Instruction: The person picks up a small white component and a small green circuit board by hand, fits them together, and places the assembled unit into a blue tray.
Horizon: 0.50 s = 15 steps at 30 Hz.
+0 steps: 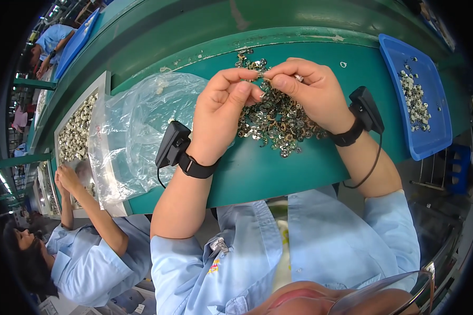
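Note:
Over a heap of small shiny metal parts (284, 123) on the green tabletop (263, 176), both hands meet fingertip to fingertip. My left hand (218, 107) is closed, its index finger reaching to a tiny metal piece (260, 75) between the hands. My right hand (312, 94) pinches at the same spot with thumb and index finger, its other fingers curled. Another small silvery part shows by the lower fingertips of my left hand. The exact shape of the piece between the fingers is too small to make out.
A crumpled clear plastic bag (134, 149) lies left of my left arm, beside a tray of pale small parts (79, 131). At the right edge sits a blue tray (440, 128) with light-coloured parts. A co-worker's hands (65, 178) are at the left-hand tray. A green ledge (205, 37) runs behind.

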Motion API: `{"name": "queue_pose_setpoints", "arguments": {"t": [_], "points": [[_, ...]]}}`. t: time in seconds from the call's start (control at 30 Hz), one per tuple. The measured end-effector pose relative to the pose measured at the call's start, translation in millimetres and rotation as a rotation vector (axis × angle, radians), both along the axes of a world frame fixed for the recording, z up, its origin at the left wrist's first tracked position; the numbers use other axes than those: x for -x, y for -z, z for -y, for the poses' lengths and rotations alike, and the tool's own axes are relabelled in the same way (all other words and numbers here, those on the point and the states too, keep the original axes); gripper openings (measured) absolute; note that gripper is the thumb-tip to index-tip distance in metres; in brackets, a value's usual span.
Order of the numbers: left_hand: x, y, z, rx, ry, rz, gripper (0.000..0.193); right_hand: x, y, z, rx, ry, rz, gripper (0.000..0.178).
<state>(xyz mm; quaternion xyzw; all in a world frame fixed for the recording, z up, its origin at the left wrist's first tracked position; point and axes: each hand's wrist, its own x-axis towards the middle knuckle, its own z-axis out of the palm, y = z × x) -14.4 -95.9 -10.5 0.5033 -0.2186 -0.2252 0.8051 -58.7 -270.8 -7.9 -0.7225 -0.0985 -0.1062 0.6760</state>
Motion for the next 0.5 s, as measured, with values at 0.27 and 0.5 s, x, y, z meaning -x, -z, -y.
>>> {"name": "queue_pose_setpoints", "arguments": {"t": [0.27,0.5], "points": [[6.9,3.0,1.5,-0.012,0.013,-0.042,0.021,5.8,-3.1,-1.7,0.142,-0.017,0.192,0.016],[5.1,1.8,0.5,0.121,-0.002,-0.043,0.021,6.2,-5.9,-4.1,0.214,0.059,0.192,0.025]]}}
